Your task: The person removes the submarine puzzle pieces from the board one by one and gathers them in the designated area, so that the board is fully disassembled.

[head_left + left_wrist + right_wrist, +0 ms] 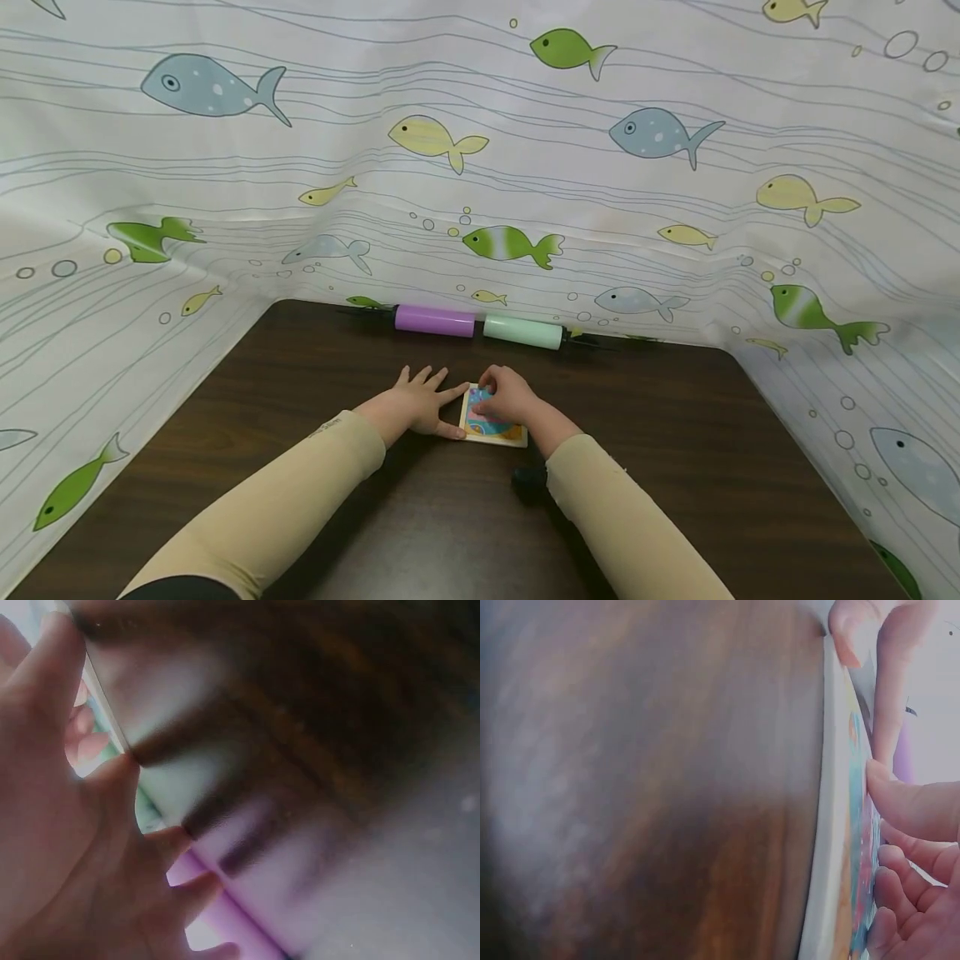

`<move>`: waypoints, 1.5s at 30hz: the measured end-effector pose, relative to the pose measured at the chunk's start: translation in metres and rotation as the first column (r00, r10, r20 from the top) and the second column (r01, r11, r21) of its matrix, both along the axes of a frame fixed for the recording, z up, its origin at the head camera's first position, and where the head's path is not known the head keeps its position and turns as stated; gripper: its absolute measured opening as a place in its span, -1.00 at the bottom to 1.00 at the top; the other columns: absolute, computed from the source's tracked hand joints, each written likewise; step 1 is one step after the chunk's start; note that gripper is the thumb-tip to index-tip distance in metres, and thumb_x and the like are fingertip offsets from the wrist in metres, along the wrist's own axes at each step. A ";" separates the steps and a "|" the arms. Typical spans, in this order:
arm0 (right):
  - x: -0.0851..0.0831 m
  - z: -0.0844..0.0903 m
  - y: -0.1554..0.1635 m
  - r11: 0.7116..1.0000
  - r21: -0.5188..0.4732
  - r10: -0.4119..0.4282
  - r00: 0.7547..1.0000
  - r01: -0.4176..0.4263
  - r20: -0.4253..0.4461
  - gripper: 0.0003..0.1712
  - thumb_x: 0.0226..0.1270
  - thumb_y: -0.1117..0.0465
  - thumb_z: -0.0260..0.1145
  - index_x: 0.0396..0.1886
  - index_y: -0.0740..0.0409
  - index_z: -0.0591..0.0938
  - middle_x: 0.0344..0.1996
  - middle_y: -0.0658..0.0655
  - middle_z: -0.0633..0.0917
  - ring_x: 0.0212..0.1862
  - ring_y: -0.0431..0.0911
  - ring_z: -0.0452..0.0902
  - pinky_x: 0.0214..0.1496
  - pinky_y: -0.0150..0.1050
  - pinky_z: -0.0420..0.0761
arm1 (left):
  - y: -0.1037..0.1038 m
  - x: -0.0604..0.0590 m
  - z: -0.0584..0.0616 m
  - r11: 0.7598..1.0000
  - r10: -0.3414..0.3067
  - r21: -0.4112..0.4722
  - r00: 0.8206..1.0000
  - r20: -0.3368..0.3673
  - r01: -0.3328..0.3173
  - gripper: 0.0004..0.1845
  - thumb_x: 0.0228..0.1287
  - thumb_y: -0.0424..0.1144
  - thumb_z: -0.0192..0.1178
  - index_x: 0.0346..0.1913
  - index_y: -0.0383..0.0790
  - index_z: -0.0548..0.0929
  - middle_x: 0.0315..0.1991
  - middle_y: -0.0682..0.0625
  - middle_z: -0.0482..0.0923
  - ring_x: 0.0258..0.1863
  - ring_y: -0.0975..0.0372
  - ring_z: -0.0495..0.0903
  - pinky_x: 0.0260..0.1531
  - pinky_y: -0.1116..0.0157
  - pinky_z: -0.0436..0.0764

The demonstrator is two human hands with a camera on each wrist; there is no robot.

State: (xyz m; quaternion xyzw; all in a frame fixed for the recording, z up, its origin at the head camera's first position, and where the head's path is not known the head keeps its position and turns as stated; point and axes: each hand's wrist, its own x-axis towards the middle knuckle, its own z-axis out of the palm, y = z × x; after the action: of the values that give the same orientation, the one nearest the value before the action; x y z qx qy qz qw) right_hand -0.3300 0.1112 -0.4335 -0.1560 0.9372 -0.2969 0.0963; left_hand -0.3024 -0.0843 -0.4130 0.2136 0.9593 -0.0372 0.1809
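A small flat picture board [491,429] with a pale border and a blue, pink and orange picture lies on the dark table. Spread wide, my left hand [411,406] touches the board's left edge with thumb and index finger; the other fingers point away over the table. My right hand [512,396] is over the board, fingers bent and fingertips down at the picture. In the right wrist view its thumb [911,806] touches the board's face [859,847], and the other fingers curl beside it. Whether a small piece is between those fingertips is hidden.
A purple cylinder [435,321] and a mint-green cylinder [522,331] lie end to end along the table's back edge. A fish-patterned curtain [337,200] surrounds the table [420,533]. Something small and black [528,477] is beside the right sleeve.
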 end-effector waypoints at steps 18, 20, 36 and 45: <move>0.002 -0.002 -0.003 0.998 -0.047 -0.030 0.999 0.031 0.025 -0.58 0.17 0.17 0.55 -0.06 0.15 0.57 -0.19 0.10 0.48 -0.20 -0.02 0.41 -0.12 -0.11 0.49 | 0.005 0.005 0.003 0.997 0.078 -0.001 0.995 0.068 -0.078 0.02 0.14 0.51 0.01 0.59 0.28 -0.10 0.59 -0.13 -0.23 0.50 -0.18 -0.13 0.30 -0.32 -0.01; 0.002 -0.002 -0.003 0.998 -0.048 -0.039 0.999 0.041 0.029 -0.57 0.16 0.17 0.55 -0.04 0.14 0.57 -0.19 0.11 0.48 -0.20 -0.01 0.41 -0.12 -0.10 0.49 | 0.005 0.004 0.002 0.997 0.077 0.000 0.995 0.067 -0.078 0.02 0.15 0.51 0.01 0.59 0.28 -0.10 0.59 -0.13 -0.23 0.50 -0.18 -0.14 0.30 -0.32 -0.01; 0.001 -0.001 -0.001 0.986 -0.154 -0.062 0.997 0.068 0.046 -0.66 0.23 0.25 0.49 -0.09 0.12 0.54 -0.20 0.09 0.54 -0.16 -0.02 0.45 -0.08 -0.09 0.51 | 0.005 0.004 0.001 0.997 0.078 0.015 0.995 0.055 -0.079 0.02 0.12 0.52 0.04 0.59 0.28 -0.06 0.58 -0.14 -0.19 0.50 -0.18 -0.11 0.29 -0.32 0.01; 0.002 0.000 0.004 0.938 -0.303 -0.153 0.985 0.169 0.078 -0.96 0.38 0.30 0.34 -0.22 0.16 0.66 -0.34 0.09 0.58 -0.28 -0.05 0.48 -0.22 -0.18 0.51 | 0.006 0.006 0.003 0.996 0.085 0.028 0.995 0.055 -0.086 0.02 0.13 0.50 0.06 0.59 0.27 -0.05 0.58 -0.15 -0.18 0.50 -0.19 -0.11 0.29 -0.32 0.01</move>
State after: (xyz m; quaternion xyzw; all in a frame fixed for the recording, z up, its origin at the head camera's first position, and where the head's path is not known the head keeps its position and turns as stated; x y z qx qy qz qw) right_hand -0.3285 0.1153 -0.4331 -0.0839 0.8860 -0.4504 0.0712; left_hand -0.2967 -0.0784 -0.4101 0.1760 0.9628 -0.0091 0.2050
